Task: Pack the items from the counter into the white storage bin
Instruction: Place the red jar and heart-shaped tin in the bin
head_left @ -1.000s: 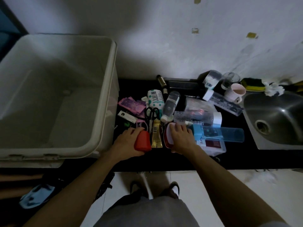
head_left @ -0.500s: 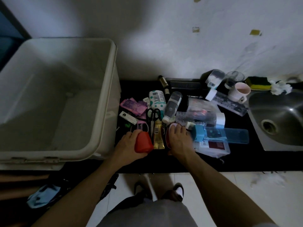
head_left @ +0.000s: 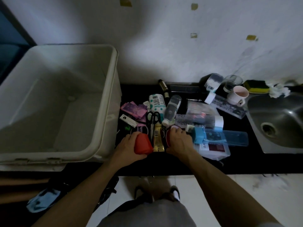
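Bin [head_left: 108, 112] left of clutter; sink [head_left: 278, 122] right; scissors [head_left: 152, 118] between.

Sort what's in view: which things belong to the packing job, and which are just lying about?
Job: white storage bin; red item gripped by left hand; red-and-white item held by right hand; scissors, gold tube, clear bottle, blue case on the counter.
Lying about: sink; blue cloth on the floor.

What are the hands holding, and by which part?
Left hand grips the red container round its side; right hand curls over a red-and-white item, its hold mostly hidden.
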